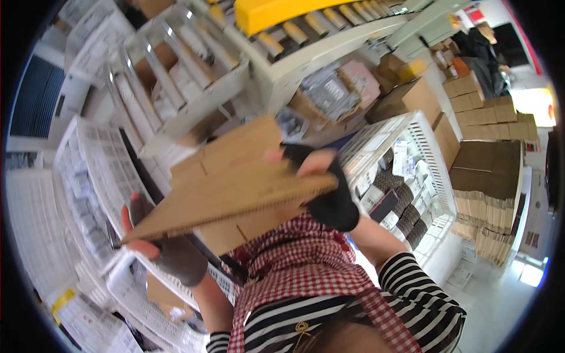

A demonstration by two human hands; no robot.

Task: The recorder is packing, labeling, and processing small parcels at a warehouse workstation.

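Between my hands is a brown cardboard carton point(226, 197), tilted, with flaps and creases showing and some motion blur. Its near edge runs slantwise from my left hand up to my right. My left hand point(176, 259), in a grey fingerless glove, grips the left corner between thumb and fingers. At the opposite end my right hand point(331, 197), in a black fingerless glove, is closed round the carton's right side, with fingertips on top. Part of the right hand's grip is hidden by the cardboard.
A white crate point(432, 141) of wrapped items stands at right; another white crate point(88, 176) is at left. Ahead are a metal roller conveyor point(170, 62) and an open box point(329, 94) of grey packets. Stacked flat cartons point(485, 203) are at far right.
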